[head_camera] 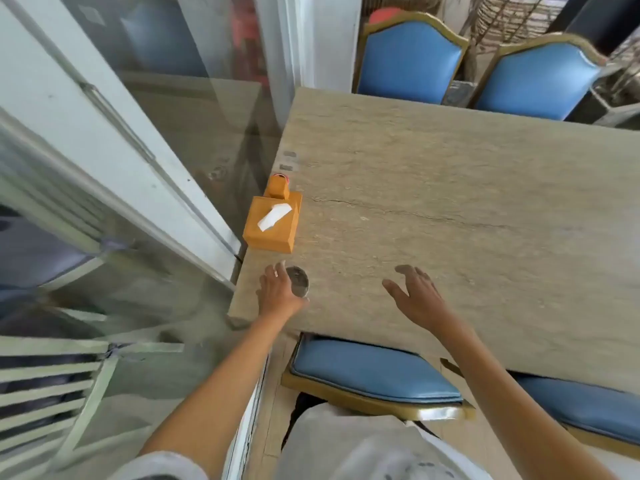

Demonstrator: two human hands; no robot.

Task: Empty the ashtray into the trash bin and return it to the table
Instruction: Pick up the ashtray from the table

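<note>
A person's left hand (278,289) closes around the rim of a round ashtray (298,280) near the tabletop (450,202) corner, just short of an orange tissue box (272,225) with one tissue poking out. The right hand (414,292) hovers spread and empty, likely for balance. The ashtray's contents are blurred; no trash bin is in view.
</note>
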